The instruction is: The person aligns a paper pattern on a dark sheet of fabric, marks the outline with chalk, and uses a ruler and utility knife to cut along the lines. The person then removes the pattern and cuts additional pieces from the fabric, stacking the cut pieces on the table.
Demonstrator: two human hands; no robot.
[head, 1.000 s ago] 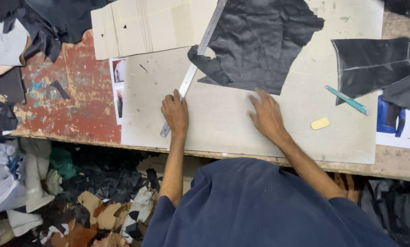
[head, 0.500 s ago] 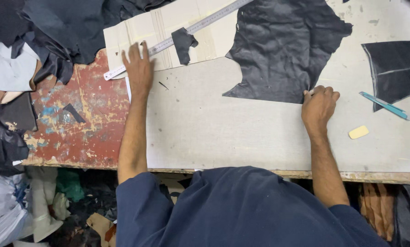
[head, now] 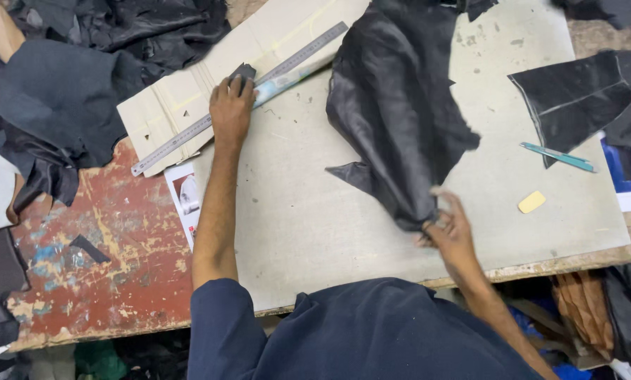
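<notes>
The right hand [head: 450, 229] has its grip clamped on the near edge of a large black leather piece [head: 400, 119], lifting and folding it over the grey cutting board [head: 315, 225] on the desk [head: 97, 246]. The left hand [head: 232, 109] presses flat, fingers together, on a small dark scrap [head: 243, 71] and the steel ruler [head: 238, 98] that lies slantwise across a pale cardboard pattern [head: 168, 105].

By my judgement the step in hand is laying out the leather; the next move calls for a flat, smooth spread, with the ruler held steady under the left grip.

Right of the right grip, apart from it, lie a yellow chalk block [head: 531, 202] and a teal pen [head: 558, 157]. Near the left forearm a printed sheet with a small picture [head: 187, 200] sticks out from under the board; another printed sheet, blue and white [head: 628, 176], sits at the far right edge.
</notes>
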